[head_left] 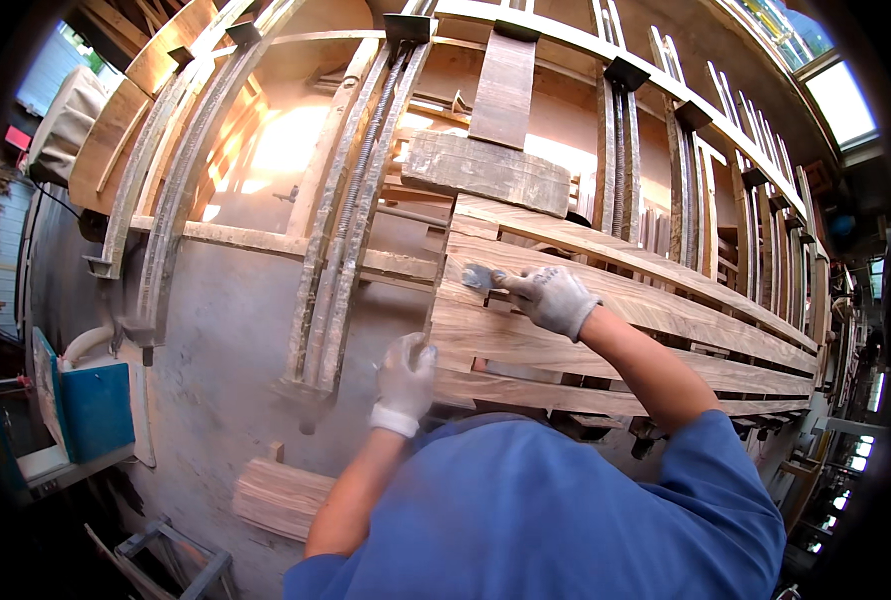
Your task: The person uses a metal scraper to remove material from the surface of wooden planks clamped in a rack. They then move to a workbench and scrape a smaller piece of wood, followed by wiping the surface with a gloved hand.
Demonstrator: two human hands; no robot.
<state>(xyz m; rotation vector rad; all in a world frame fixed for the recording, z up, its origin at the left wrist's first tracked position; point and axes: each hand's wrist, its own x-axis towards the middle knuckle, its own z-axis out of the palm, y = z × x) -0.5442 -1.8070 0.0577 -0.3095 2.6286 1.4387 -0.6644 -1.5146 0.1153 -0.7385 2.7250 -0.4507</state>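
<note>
Grey floor spreads across the left of the head view, a workshop with timber racking behind and a bright window at the upper right; sunlight glares through the rack at the upper left; a dark printed mark sits on the back of the right glove, too small to read.

Gloved in pale grey, the right grip is closed around the handle of a scraper; its blade points left, away from the knuckles, and its long axis runs nearly level across the view, tipped slightly up toward the blade; it is at the left end of a slatted wooden frame, over the wide end piece.

That frame's long axis slopes from upper left to lower right, its slats appearing to draw together toward the right; the left grip, also gloved, is at the frame's left edge, fingers against the wood or just beside it; whether they are clamped on it I cannot tell.

Long screw clamps stand in a row along the rack; a weathered block sits beyond the frame's upper left corner, below a dark board; pale timber lies at the lower left, and a teal box stands farther left; blue cloth covers the wearer's torso.
</note>
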